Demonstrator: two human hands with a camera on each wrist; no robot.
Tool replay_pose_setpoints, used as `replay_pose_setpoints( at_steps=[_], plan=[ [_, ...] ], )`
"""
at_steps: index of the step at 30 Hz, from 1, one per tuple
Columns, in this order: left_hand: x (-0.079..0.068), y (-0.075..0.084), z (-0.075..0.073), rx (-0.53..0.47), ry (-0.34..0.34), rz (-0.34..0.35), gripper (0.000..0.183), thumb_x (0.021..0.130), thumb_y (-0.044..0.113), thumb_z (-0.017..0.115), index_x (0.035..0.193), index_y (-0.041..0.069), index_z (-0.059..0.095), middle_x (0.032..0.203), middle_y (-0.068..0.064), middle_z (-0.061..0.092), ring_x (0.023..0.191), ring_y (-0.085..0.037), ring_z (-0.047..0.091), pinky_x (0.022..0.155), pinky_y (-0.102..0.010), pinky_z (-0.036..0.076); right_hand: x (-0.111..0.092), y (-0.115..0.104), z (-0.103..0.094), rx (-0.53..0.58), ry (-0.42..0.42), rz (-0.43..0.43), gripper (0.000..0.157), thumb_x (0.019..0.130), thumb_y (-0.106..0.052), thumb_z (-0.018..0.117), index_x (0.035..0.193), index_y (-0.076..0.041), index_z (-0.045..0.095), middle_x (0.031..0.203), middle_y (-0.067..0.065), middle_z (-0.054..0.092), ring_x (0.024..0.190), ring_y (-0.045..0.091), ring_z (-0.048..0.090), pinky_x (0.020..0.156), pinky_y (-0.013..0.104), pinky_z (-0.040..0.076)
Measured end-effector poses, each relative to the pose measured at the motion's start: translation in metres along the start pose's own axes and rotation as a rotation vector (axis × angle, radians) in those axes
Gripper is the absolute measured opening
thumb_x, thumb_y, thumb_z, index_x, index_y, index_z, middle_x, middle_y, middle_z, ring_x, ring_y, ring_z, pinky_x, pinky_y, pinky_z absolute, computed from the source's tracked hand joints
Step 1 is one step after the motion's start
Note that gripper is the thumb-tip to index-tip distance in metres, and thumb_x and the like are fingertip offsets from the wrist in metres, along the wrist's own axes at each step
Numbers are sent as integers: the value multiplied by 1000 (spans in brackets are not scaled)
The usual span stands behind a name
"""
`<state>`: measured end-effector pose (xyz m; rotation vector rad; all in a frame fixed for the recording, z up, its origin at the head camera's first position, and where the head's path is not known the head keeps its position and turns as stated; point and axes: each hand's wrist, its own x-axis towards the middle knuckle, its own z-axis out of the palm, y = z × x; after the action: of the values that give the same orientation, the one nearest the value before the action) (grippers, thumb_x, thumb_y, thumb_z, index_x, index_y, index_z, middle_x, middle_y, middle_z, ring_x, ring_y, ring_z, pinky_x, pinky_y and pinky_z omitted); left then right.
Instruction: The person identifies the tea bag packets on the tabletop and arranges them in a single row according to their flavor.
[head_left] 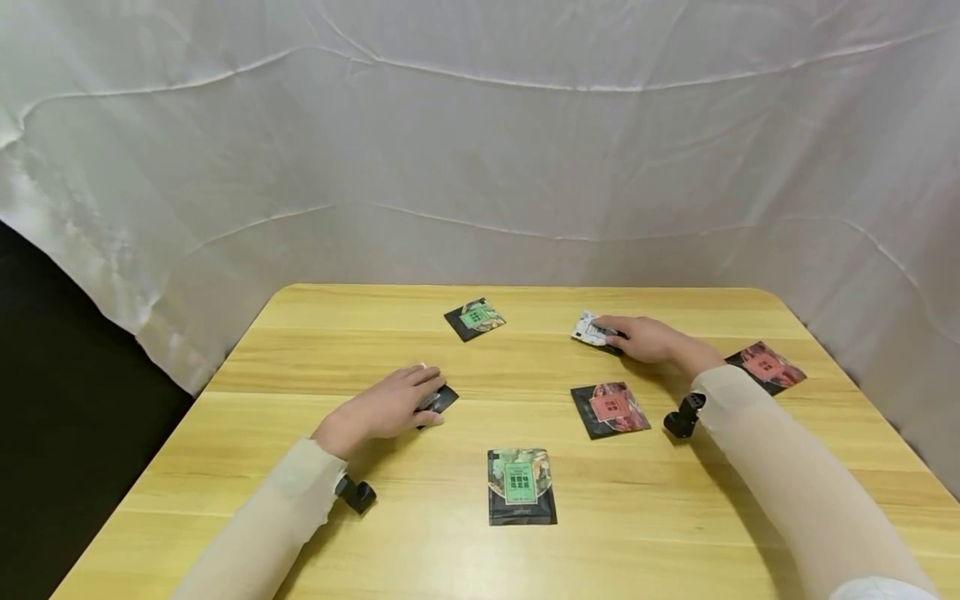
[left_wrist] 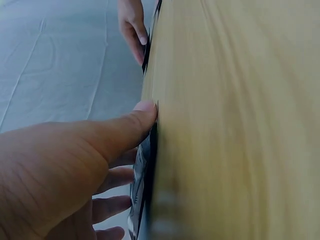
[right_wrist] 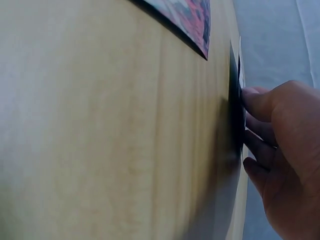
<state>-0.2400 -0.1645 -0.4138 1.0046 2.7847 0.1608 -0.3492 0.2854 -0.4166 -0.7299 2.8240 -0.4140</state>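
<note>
On the left side of the table, my left hand (head_left: pixel 393 404) lies over a dark packet (head_left: pixel 444 402), mostly hidden under the fingers. In the left wrist view the thumb (left_wrist: pixel 142 112) is at that packet's edge and the fingertips touch its face. Farther back on the right, my right hand (head_left: pixel 647 339) grips a black-and-white packet (head_left: pixel 590 330) between thumb and fingers. The right wrist view shows this packet (right_wrist: pixel 241 75) nearly edge-on, close over the wood. A red-labelled packet (head_left: pixel 611 408) lies just in front of the right hand.
A green-labelled packet (head_left: pixel 476 318) lies toward the back and another green-labelled packet (head_left: pixel 522 487) near the front middle. A second red-labelled packet (head_left: pixel 767 367) lies by the right forearm. Behind the wooden table (head_left: pixel 360 333) hangs a pale curtain (head_left: pixel 480 158).
</note>
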Motion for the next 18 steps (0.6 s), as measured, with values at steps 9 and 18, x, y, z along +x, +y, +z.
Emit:
replay_pose_setpoints(
  at_steps=[9, 18],
  plan=[
    [-5, -8, -8, -48, -48, 68, 61, 102, 34, 52, 151, 1, 35, 156, -19, 28, 145, -37, 19, 116, -48, 22, -1, 1, -4, -27, -16, 23, 46, 106, -22, 44, 151, -13, 41, 150, 22, 39, 133, 48, 37, 108, 61, 29],
    [-8, -21, -12, -108, -60, 94, 49, 102, 10, 53, 148, 1, 41, 155, -17, 32, 144, -38, 23, 115, -50, 25, -12, 2, -7, -73, -28, 50, 46, 104, -22, 47, 148, -7, 43, 144, 26, 44, 129, 49, 42, 107, 61, 31]
  ],
)
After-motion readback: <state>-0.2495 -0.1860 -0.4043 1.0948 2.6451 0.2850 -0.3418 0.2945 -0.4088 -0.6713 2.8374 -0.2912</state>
